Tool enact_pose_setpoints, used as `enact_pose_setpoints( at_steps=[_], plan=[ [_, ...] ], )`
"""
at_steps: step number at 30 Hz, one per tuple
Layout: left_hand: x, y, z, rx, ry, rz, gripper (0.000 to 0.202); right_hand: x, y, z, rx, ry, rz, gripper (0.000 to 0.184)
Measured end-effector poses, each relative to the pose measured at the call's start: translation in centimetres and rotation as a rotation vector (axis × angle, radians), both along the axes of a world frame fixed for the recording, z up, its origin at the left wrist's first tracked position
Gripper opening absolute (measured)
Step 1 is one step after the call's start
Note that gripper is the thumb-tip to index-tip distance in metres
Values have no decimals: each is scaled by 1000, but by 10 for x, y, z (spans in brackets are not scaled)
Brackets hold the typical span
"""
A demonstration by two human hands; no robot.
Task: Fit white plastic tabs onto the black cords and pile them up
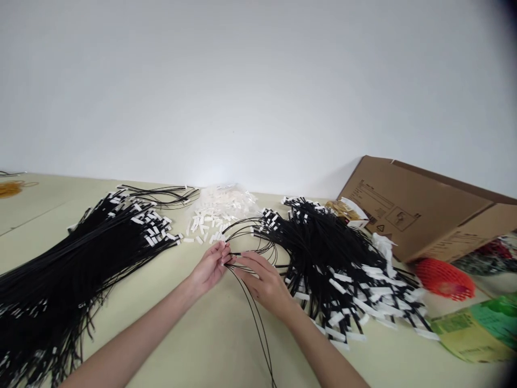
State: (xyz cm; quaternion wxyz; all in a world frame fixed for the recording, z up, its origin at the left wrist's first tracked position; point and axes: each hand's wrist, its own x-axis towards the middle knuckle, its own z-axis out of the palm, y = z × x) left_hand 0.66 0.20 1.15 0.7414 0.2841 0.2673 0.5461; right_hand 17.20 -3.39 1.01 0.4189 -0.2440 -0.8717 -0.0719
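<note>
My L hand & R hand are pinching thin blk cables btwn near-closed fingertips, above the table. A blk cable bundle is lying L, a 2nd bundle R; beyond, small wht plastic pcs are sitting by a clear bag.

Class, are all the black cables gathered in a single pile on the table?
No, one cable pile lies left of the left hand, and a second cable pile lies right of the right hand.

Left cable heap, right cable heap, connector pile between, carton farther right
</note>
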Motion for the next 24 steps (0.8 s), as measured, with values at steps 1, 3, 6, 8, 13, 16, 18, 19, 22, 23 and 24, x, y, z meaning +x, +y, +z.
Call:
enact_pose_setpoints(
  at_steps=[1, 3, 6, 8, 13, 16, 18, 19, 22, 23, 24],
  plan=[
    [1, 0, 0, -7, 0, -3, 19, -1, 1, -1, -5, -3, 13, 34],
    [1, -1, 1, -14, -5, -11, 19, -1, 2, -4, -11, 20, 22, 31],
    [2, -1, 0, -11, -22, -18, 17, -2, 1, -6, -29, 85, 18, 24],
    [2, -1, 0, -10, -26, -21, 15, -3, 0, -6, -39, 108, 17, 22],
    [3, -2, 1, -20, -15, -16, 15, -7, -5, -1, -49, 132, 26, 18],
    [3, -2, 1, -33, -15, -12, 17, -6, -5, 2, -98, 85, 36, 21],
    [3, -2, 0, -36, -21, -17, 17, -5, -4, 1, -119, 31, 48, 29],
    [3, -2, -1, -36, -25, -20, 16, -4, -3, 0, -120, 15, 56, 33],
    [2, -1, -3, -43, -35, -20, 15, -4, 0, -3, -143, 25, 95, 34],
    [2, 0, -3, -44, -37, -18, 14, -5, 0, -3, -169, 55, 119, 33],
    [2, 1, -4, -44, -36, -16, 13, -5, 0, -2, -207, 98, 147, 30]
  ],
)
